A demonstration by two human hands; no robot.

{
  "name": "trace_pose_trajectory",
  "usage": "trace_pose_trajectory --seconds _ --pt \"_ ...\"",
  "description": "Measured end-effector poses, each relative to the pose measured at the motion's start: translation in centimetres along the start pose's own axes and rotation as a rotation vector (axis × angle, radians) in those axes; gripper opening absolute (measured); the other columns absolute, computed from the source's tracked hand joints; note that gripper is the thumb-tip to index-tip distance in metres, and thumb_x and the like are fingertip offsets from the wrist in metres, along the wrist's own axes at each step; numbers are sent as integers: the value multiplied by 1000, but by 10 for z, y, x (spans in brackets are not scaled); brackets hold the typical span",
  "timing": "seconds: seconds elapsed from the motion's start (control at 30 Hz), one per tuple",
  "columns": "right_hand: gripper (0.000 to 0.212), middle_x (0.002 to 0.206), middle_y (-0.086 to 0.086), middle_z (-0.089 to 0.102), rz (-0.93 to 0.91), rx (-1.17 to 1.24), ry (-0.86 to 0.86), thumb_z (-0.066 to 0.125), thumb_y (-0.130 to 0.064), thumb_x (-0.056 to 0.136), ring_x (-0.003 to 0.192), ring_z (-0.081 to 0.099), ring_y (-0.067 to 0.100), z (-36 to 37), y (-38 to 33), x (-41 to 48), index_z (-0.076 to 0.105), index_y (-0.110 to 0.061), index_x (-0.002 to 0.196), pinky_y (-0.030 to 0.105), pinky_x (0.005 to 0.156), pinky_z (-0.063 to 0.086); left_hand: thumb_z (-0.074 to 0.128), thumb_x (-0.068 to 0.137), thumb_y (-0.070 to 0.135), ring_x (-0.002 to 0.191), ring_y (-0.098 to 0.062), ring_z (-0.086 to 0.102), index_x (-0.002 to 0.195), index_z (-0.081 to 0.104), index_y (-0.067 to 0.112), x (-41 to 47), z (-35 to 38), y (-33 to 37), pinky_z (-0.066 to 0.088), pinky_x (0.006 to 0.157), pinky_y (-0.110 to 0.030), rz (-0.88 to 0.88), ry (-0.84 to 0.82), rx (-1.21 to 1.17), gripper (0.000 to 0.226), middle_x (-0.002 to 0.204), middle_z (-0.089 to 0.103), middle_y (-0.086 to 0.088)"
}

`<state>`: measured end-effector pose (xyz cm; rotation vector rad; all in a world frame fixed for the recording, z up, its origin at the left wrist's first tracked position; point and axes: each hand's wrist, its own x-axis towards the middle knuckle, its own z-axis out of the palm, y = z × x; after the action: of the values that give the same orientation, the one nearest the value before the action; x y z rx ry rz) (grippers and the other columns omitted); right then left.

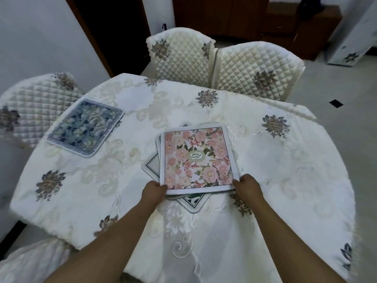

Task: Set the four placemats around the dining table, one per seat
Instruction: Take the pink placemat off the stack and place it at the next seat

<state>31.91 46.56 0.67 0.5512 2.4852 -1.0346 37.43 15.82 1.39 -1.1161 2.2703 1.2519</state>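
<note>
— Quilted cream fabric covers the chair (30, 107) at the far left, yes?

— Yes, with grey-brown flower patches on it. Just in front of that seat, flat on the tablecloth (85, 193), lies the blue floral placemat (86, 128), turned at a slant to the table edge.

— And moving toward the middle?

— A small stack of placemats. The pink floral placemat (196, 158) is on top, with an oval label at its centre. Below it sits a mat whose white edges (158, 141) peek out on the left, and at the bottom a white mat with a dark line border (152, 165), rotated so its corners stick out left, near and far.

— How many are in the stack?

— Three layers seem to show; I cannot count them for certain.

— What are the hands doing?

— The left hand (153, 190) pinches the near left corner of the pink floral placemat, fingers curled closed on the edge. The right hand (247, 185) does the same at the near right corner, thumb on top. Whether they also grip the mat underneath, I cannot tell. Both bare forearms reach in from the bottom.

— And on the right?

— Two more quilted chairs (257, 72) stand side by side at the far side of the table, touching. Dark wooden furniture (224, 15) stands behind them.
</note>
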Motion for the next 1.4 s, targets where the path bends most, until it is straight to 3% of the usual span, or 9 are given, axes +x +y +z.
trace_pose_trajectory --seconds 0.17,0.3,0.4,0.67,0.83,0.97,1.1,1.2,1.4 --pt "17 75 5 56 -19 58 42 63 -19 88 73 52 24 1 -1 0 57 -9 77 30 65 35 64 89 10 73 -28 66 103 63 3 -15 8 14 56 53 -31 -183 -116 -611 16 94 68 -16" --pt "20 66 8 66 43 182 -70 65 -20 81 64 63 25 5 -6 -22 60 -14 63 30 63 46 61 91 4 76 -27 62 117 56 5 -25 24 27 55 82 -48 -278 -174 -908 26 101 64 -18" --pt "17 51 7 62 96 313 -178 65 -14 77 44 56 21 11 -6 -50 60 -11 61 25 47 41 58 93 2 86 -33 65 118 54 6 -32 38 29 57 78 -53 -236 -178 -970 26 107 65 -18" --pt "16 62 5 66 134 478 -416 65 -21 85 48 57 16 22 6 -99 62 -12 73 22 45 39 64 90 4 100 -39 67 119 60 -1 -55 39 26 52 95 -56 -62 -21 -775 30 114 69 -23" --pt "22 85 10 67 184 647 -268 64 -32 89 69 64 23 2 8 -73 64 -14 100 32 61 55 60 92 6 95 -32 73 112 66 3 -72 -20 31 63 71 -40 113 -273 -824 21 105 76 -13" --pt "31 101 11 68 224 750 -309 67 -36 87 92 64 30 3 2 -56 60 -19 112 51 84 59 56 93 8 87 -31 74 103 67 1 -82 -62 24 64 71 -39 83 -393 -824 16 95 77 -15" --pt "19 77 10 76 236 706 -367 65 -27 90 68 69 24 13 5 -58 73 -11 91 37 71 53 53 96 5 65 -23 72 94 65 3 -90 -86 5 61 57 -33 38 -427 -716 13 73 74 -8" --pt "21 87 23 73 119 512 -367 64 -23 88 78 67 33 19 11 -65 72 -5 83 37 75 48 61 93 9 69 -27 66 94 64 -1 -85 -106 -11 58 71 -42 40 -366 -497 10 79 69 -14" --pt "34 53 4 50 12 426 -528 70 -14 84 49 44 15 34 10 -90 49 -19 58 22 47 32 74 84 26 66 -24 65 93 72 11 -80 -135 -39 53 63 -35 125 -97 -135 17 78 74 -9"
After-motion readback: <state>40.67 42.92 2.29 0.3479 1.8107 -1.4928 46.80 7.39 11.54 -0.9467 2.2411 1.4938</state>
